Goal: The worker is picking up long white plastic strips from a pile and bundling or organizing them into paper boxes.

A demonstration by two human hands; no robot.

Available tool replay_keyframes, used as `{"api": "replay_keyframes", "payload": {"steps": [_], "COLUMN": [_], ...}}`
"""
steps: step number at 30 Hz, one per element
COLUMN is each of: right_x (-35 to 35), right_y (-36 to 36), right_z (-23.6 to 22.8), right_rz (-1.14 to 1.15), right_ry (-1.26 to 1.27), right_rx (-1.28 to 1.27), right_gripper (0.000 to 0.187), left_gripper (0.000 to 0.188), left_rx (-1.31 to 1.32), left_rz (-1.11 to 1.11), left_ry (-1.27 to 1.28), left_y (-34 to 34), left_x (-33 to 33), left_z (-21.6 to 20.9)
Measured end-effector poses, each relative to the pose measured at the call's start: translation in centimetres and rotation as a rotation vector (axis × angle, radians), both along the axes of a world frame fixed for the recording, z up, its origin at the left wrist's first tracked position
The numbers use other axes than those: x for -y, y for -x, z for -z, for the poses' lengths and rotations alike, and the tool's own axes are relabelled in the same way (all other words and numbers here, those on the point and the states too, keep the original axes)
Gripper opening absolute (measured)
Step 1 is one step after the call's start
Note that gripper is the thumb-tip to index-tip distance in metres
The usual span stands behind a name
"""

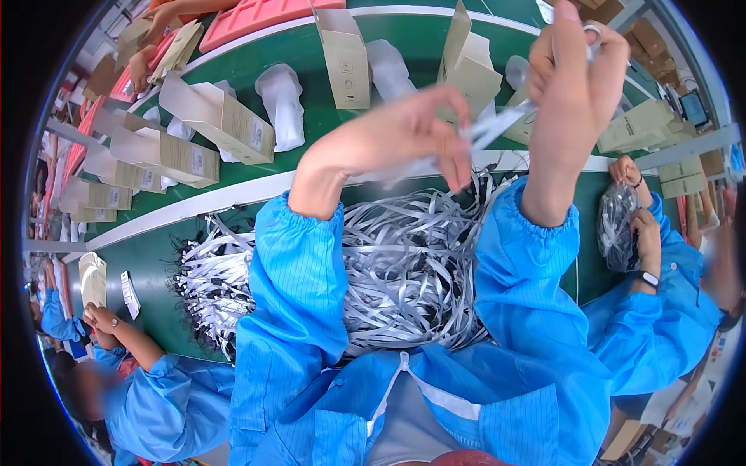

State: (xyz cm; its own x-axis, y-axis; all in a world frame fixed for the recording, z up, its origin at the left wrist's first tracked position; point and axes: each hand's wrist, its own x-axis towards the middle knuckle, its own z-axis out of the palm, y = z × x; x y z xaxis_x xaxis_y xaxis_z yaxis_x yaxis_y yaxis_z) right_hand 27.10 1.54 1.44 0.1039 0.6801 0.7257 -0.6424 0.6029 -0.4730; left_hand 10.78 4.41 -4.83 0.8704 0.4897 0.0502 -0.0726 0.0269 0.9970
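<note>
A silvery-grey lanyard strap [498,126] stretches between my two raised hands, smeared by motion. My left hand [396,136] is blurred, its thumb and fingertips bent round one end of the strap. Higher up on the right, my right hand [575,81] has its fingers curled on the other end; a small pale loop shows at one finger. Below both hands, a large heap of similar grey lanyards [408,268] with thin black cords lies in front of me, partly hidden by my sleeves.
Beyond a white rail [186,196], open cartons [221,124] and white-wrapped items [281,105] stand on a green belt. A co-worker on the right holds a clear bag [619,225] of dark items. Another person's hands [101,318] are at the left, near a carton [93,279].
</note>
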Motion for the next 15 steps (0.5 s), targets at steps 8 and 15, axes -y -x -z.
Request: {"api": "replay_keyframes", "payload": {"steps": [8, 15], "right_x": [0.9, -3.8], "right_y": [-0.9, -1.0], "right_z": [1.0, 4.4], "right_rz": [0.303, -0.577], "right_ry": [0.46, 0.106], "right_rx": [1.02, 1.137], "right_gripper": [0.04, 0.037], "left_gripper": [0.033, 0.031], "left_rx": [0.195, 0.139], "left_rz": [-0.472, -0.479], "left_ry": [-0.081, -0.205], "left_y": [0.2, 0.9], "left_x": [1.8, 2.7], "left_z": [-3.8, -4.5]}}
